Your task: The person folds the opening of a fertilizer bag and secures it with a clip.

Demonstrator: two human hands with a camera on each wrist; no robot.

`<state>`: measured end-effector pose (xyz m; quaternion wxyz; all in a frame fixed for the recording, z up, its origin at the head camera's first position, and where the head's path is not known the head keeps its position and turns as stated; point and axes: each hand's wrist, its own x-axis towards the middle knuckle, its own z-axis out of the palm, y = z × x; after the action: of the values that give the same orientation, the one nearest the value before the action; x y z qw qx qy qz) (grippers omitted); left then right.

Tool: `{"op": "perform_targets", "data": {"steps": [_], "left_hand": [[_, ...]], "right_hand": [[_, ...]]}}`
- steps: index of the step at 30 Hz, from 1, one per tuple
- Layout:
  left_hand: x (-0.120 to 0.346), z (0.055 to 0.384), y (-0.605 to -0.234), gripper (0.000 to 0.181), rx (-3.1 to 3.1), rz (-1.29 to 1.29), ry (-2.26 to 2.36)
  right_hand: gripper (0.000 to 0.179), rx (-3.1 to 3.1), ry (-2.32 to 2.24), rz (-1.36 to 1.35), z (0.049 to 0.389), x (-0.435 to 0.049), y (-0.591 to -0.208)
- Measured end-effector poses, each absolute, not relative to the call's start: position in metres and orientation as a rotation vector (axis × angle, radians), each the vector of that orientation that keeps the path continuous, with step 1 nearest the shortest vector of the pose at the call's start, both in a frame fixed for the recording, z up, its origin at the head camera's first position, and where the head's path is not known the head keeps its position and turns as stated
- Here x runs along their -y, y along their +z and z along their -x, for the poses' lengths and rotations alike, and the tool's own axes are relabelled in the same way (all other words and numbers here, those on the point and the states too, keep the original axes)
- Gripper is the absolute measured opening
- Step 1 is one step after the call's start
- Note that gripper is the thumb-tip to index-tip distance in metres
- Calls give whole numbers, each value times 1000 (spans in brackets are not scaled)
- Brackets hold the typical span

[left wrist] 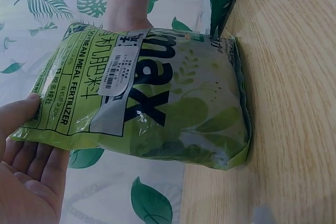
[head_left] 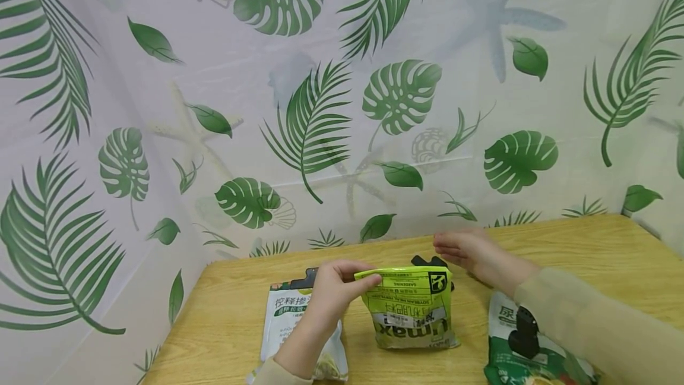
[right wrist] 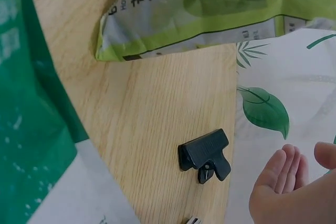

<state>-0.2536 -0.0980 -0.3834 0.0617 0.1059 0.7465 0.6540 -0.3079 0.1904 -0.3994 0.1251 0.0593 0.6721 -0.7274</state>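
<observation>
**Left hand pinches the top of a lime bag; right hand open beside a clip**

A person's two hands work above a wooden table. The left hand grips the top corner of a lime bag, thumb on the printed front and fingers tucked behind. The bag sits just right of that hand and hangs down from it, upright, its lettering upside down; one line reads "Soybean Meal Fertilizer". Its base appears to rest on the table, though the contact is hard to see.

The right hand holds nothing. It is open, fingers together and only slightly bent, thumb apart, raised beyond the bag's right side. Just beside its fingertips, on the palm side and behind the bag, a loose black clip lies on the table.

Beneath the left hand and forearm is a white bag, with a dark clip at its top edge, just left of the hand. Below the right forearm lies a dark-green bag with a white upper part, bearing another black clip and partly covered by the beige sleeve. Beyond both hands rises a pale leaf-print wall.
</observation>
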Motion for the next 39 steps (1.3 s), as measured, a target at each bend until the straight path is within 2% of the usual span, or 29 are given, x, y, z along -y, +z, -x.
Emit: {"op": "perform_targets", "data": {"steps": [8, 18, 39], "left_hand": [[98, 254, -383, 24, -2262, -331, 1966], [98, 253, -381, 25, -2240, -344, 1973], [99, 253, -381, 24, -2242, -323, 1966]], "right_hand": [[53, -2055, -2042, -233, 311, -184, -400], [49, -2078, -2037, -285, 317, -180, -404], [51, -2124, -1969, -337, 327, -189, -419]]}}
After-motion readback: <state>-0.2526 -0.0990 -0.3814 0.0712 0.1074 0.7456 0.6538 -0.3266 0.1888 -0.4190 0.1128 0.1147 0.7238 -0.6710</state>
